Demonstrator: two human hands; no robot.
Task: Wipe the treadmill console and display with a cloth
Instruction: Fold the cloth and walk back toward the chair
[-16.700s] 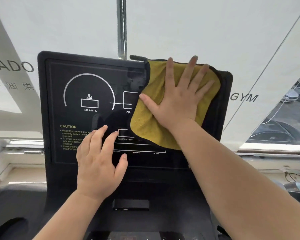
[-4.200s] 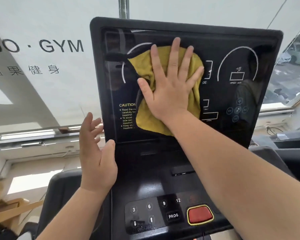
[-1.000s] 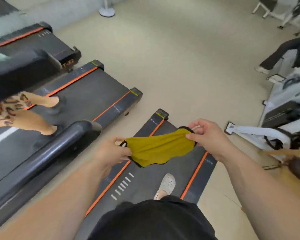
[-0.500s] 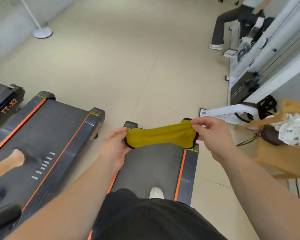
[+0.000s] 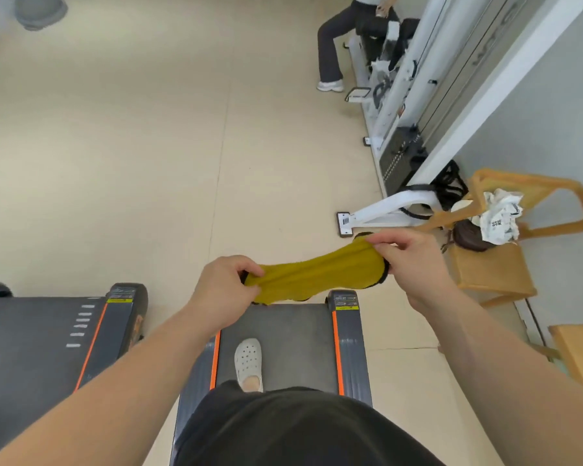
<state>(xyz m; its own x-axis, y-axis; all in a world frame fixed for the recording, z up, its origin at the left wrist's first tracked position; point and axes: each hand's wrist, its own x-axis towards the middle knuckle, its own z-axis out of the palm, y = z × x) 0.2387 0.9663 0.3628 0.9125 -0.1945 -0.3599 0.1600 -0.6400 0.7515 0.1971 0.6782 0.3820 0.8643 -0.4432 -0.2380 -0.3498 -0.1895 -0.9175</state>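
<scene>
Above treadmill belt, cloth between hands

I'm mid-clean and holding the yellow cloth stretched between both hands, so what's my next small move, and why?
Probably fold the cloth in half: left hand and right hand pinch opposite ends, holding it in mid-air.

Beige floor; white weight machine along wall; wooden chair beside it.

Bright, even light, soft shadows; wide-angle bending and slight blur at the edges.
</scene>
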